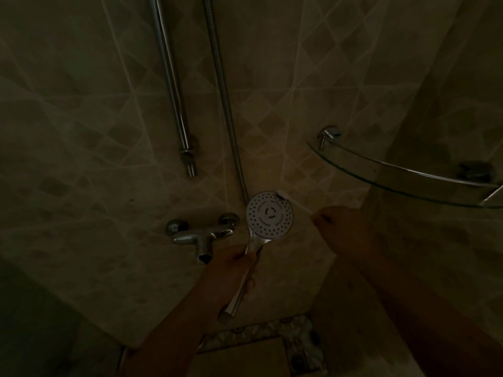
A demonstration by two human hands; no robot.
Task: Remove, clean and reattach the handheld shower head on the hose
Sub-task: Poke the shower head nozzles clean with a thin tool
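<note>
Both forearms come up from the bottom edge, nearest to the camera, and the view is very dark. At the end of the left one, the left hand [236, 263] has its fingers wrapped around the chrome handle of the shower head [270, 214], about in the middle of the handle. From this grip the handle goes up and a little to the right to the round spray face, which is turned toward the camera, and down and a little to the left to its free bottom end; no hose is on that end, so I judge the head is already removed and the cleaning step is in hand. The long axis is therefore almost upright, with only a small lean.

The right hand [341, 227] is to the right of the spray face, near it but apart, and it pinches a thin white swab [294, 200]. The swab goes up and to the left from the fingers, and its tip lies at the upper right rim of the face, seemingly touching it. So the place to clean lies up-left from the right grip, and the right hand is nearer to the nozzles.

Behind, the hose [221, 85] hangs along the tiled wall, its lower end hidden by the head, beside the riser rail [170, 77]. Just left of the head stands the mixer tap [201, 235], and a glass shelf [408, 172] is at the right
</note>
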